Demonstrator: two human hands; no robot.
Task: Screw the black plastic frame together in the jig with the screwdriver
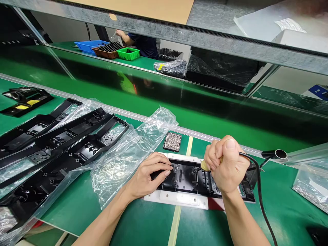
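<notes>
A black plastic housing (186, 179) lies open side up between white fixture blocks (179, 198) on the green bench. My left hand (153, 172) is curled over the housing's left end, thumb and fingertips close together on it; anything small between them is hidden. My right hand (227, 164) makes a fist around a corded soldering iron (205, 166). The iron's yellowish collar shows below my fingers, and its tip points left toward posts inside the housing. Just behind the housing sits a small black tray (172, 141) filled with tiny metal parts.
Several long black housings (77, 150) lie at left on clear plastic bags (128, 153). A metal tube holder (274, 154) stands at right, near a bag of small parts (311, 186). The black cord (260, 194) hangs beside my right forearm. Across the belt (143, 99), a person (143, 44) works.
</notes>
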